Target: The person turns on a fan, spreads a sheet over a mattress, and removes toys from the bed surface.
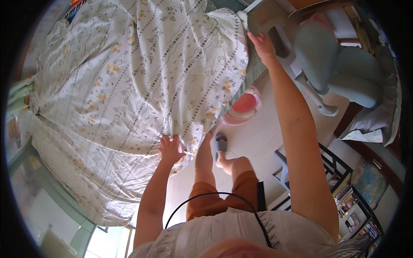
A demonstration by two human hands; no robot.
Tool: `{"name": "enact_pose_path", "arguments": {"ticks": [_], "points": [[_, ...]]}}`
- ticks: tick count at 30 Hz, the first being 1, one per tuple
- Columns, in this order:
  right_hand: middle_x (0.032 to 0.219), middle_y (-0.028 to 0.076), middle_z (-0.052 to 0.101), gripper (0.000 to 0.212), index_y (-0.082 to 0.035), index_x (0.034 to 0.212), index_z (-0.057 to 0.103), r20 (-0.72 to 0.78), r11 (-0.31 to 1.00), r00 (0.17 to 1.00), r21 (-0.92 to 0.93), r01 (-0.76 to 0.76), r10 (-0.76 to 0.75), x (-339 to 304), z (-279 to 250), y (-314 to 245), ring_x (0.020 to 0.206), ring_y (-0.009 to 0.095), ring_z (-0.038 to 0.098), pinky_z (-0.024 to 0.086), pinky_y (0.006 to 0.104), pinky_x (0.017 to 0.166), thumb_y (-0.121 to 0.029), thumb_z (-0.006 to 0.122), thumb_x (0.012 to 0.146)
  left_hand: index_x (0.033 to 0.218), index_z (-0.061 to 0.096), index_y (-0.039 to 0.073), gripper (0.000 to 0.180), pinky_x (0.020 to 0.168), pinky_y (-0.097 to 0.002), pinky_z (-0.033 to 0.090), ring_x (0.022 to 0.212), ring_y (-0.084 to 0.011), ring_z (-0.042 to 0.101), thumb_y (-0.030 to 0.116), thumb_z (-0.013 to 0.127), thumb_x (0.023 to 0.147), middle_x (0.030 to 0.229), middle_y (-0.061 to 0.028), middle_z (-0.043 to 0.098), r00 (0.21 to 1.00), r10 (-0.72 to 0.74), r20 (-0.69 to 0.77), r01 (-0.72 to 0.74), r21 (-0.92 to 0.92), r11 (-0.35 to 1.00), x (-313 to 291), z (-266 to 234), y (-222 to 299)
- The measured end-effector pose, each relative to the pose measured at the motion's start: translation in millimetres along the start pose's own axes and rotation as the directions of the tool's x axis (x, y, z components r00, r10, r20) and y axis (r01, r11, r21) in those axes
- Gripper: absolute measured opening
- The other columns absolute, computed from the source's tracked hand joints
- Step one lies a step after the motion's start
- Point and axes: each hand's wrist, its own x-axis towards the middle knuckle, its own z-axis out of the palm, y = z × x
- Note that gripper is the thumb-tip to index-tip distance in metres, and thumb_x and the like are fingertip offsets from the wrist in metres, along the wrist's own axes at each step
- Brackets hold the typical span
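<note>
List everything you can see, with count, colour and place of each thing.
Floral sheet: 1, white with grey and yellow pattern, left and centre.
Tiled floor: 1, pale, centre.
Round thing: 1, pink and white, on the floor.
Slipper: 1, grey, centre.
Padded chair: 1, blue-grey, upper right.
Shelf: 1, black, lower right.
Books: several, mixed colours, on the shelf.
Cloth: 1, grey, right edge.
Cable: 1, black, lower centre.
Other edge things: unclear.
Shorts: 1 pair, brown, lower centre.
Top: 1, pale, bottom edge.
Legs: 2, bare, lower centre.
Left hand: 1, bare, touching the sheet.
Right hand: 1, bare, by the sheet's upper right edge.
</note>
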Motion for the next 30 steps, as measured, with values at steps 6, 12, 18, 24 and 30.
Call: {"name": "enact_pose_path", "arguments": {"ticks": [6,12,18,24,30], "points": [[0.076,0.002,0.063,0.039,0.0,0.095,0.065,0.337,0.971,0.937,-0.183,0.156,-0.087,-74.4,62.2,-126.0,0.063,0.012,0.054,0.046,0.0311,0.061,-0.037,0.07,0.085,0.111,0.052,0.015,0.066,0.086,-0.0509,0.048,0.113,-0.0417,0.042,0.039,0.086,0.06,0.116,-0.0179,0.046,0.973,0.156,0.171,-0.147,-0.063,0.987,17.0,-16.1,-23.4],[0.072,-0.001,0.056,0.024,-0.009,0.087,0.059,-0.119,0.958,0.956,0.139,-0.251,0.267,-76.8,-72.2,-207.1,0.063,0.007,0.053,0.043,0.0257,0.052,-0.031,0.067,0.089,0.1,0.063,0.009,0.03,0.076,-0.0361,0.053,0.08,-0.0207,0.065,0.033,0.071,0.083,0.094,-0.0087,0.068,0.887,0.203,0.415,-0.02,-0.404,0.915,53.2,-115.7,-7.2],[0.073,-0.001,0.059,0.03,0.0,0.086,0.063,-0.342,0.935,0.912,0.339,-0.106,0.227,-29.2,-163.0,-81.1,0.059,0.006,0.046,0.039,0.0236,0.054,-0.029,0.07,0.088,0.138,0.047,0.024,0.075,0.108,-0.047,0.03,0.134,-0.0366,0.028,0.034,0.08,0.071,0.146,-0.0158,0.031,0.821,0.079,-0.565,-0.271,-0.265,0.925,117.7,-209.0,116.0],[0.08,0.007,0.063,0.044,0.002,0.089,0.066,-0.328,0.998,0.943,-0.009,-0.067,0.06,20.4,-178.9,-1.1,0.068,0.015,0.054,0.046,0.0321,0.066,-0.042,0.069,0.086,0.149,0.021,0.04,0.107,0.1,-0.0763,0.011,0.14,-0.0528,0.001,0.067,0.075,0.061,0.158,-0.0178,0.004,0.907,-0.047,-0.417,0.013,-0.084,0.996,202.7,-164.7,210.8],[0.089,0.017,0.068,0.045,0.006,0.104,0.063,-0.211,0.922,0.977,-0.368,-0.12,0.043,69.0,-229.9,91.3,0.081,0.027,0.064,0.049,0.038,0.076,-0.035,0.063,0.088,0.149,0.023,0.038,0.105,0.099,-0.0782,0.008,0.141,-0.0518,-0.007,0.074,0.069,0.061,0.158,-0.0193,-0.004,0.862,-0.004,-0.506,-0.024,-0.049,0.999,209.7,-131.5,262.6]]}}
